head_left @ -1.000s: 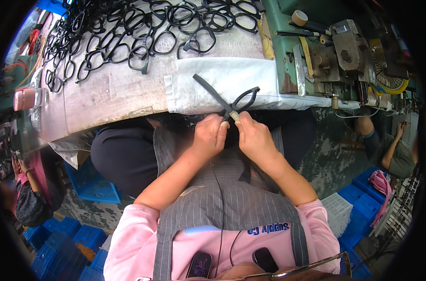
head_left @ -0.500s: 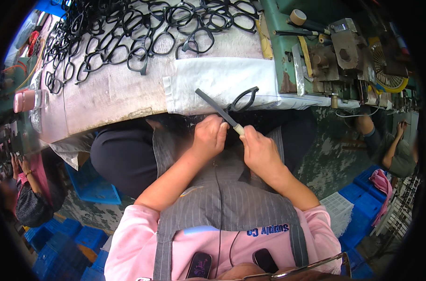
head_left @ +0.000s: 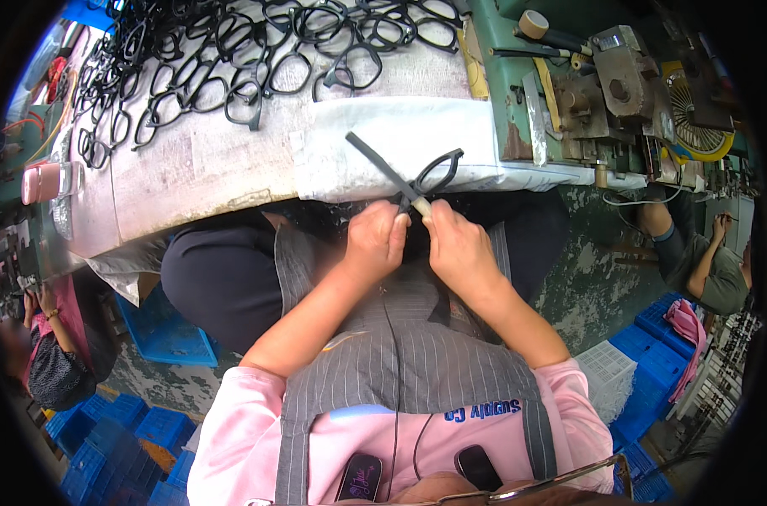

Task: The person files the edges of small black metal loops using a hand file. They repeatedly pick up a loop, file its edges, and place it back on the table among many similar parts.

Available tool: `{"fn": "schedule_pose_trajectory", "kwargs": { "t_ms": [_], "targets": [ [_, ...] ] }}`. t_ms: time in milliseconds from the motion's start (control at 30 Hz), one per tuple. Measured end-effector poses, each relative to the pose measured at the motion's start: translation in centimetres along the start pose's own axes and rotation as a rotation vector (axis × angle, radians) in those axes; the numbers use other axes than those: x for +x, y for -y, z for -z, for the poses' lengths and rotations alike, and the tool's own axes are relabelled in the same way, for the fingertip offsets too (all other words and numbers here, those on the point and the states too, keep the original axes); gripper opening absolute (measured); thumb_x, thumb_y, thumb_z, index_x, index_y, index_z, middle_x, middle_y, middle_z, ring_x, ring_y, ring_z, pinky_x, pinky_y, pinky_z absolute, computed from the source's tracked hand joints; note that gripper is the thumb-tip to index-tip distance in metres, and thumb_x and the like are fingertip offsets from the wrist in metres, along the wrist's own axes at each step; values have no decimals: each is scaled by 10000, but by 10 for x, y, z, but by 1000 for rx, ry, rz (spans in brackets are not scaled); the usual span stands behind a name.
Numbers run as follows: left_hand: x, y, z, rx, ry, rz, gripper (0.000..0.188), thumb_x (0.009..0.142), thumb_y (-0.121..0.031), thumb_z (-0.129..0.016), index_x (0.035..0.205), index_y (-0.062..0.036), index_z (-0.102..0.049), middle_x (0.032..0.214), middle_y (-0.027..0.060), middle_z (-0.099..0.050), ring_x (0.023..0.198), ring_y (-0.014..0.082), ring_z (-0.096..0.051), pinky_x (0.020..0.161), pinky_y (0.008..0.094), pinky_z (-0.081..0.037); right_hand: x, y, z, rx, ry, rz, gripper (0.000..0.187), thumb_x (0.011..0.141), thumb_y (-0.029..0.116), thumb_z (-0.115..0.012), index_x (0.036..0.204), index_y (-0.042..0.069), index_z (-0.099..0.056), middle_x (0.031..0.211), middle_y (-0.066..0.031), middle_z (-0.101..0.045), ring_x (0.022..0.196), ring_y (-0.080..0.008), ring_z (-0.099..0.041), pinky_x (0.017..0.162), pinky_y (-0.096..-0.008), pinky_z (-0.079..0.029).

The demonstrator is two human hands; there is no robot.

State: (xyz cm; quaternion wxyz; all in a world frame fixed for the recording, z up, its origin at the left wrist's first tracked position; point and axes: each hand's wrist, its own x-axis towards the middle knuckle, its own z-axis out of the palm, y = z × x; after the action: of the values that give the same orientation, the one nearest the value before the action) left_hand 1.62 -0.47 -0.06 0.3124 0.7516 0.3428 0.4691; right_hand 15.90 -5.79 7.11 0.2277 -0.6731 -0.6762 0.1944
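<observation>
My left hand [head_left: 375, 240] and my right hand [head_left: 453, 246] meet just below the table's front edge. Both grip a black scissor half [head_left: 409, 177], its loop handle up to the right and a long flat blade slanting up to the left. My right hand also pinches a pale stick-like tool [head_left: 419, 207] against the piece. A pile of several black scissor handles [head_left: 232, 59] lies spread over the far part of the table.
The table is covered in worn white cloth [head_left: 206, 160]. A green metal machine [head_left: 603, 93] stands at the right. A pink container [head_left: 42, 181] sits at the left edge. Other people sit at the left [head_left: 50, 354] and right [head_left: 704, 261]. Blue crates [head_left: 653, 337] cover the floor.
The scissor half has turned slightly in my hands, with its blade swinging a little to the left. My hands stay together at the table's edge.
</observation>
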Motion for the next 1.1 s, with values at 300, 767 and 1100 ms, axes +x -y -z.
{"fn": "schedule_pose_trajectory", "kwargs": {
  "t_ms": [300, 767, 1100],
  "targets": [
    [0, 0, -1, -30, -8, 12, 114, 862, -6, -551, 748, -5, -545, 652, 135, -526, 563, 333, -526, 518, 408, -439, -2, 5, 3, -33, 17, -18, 132, 898, 129, -555, 854, 35, -472, 721, -189, -612, 595, -394, -607, 514, -472, -495],
    [-5, -9, 8, -171, -60, 375, 167, 856, -112, -627, 966, 1, -570, 796, 115, -570, 628, 236, -543, 615, 324, -468, -4, -10, -7, 200, -55, 56, 91, 881, 75, -556, 893, 16, -488, 734, -197, -586, 655, -400, -607, 546, -472, -479],
    [65, -38, 41, 397, -104, -62, 178, 757, -73, -684, 928, -65, -637, 979, 98, -575, 957, 287, -501, 855, 377, -372, -21, -20, 17, 492, -154, -99, 138, 957, 138, -520, 994, 14, -568, 746, -141, -613, 616, -311, -612, 556, -358, -469]
  ]
}}
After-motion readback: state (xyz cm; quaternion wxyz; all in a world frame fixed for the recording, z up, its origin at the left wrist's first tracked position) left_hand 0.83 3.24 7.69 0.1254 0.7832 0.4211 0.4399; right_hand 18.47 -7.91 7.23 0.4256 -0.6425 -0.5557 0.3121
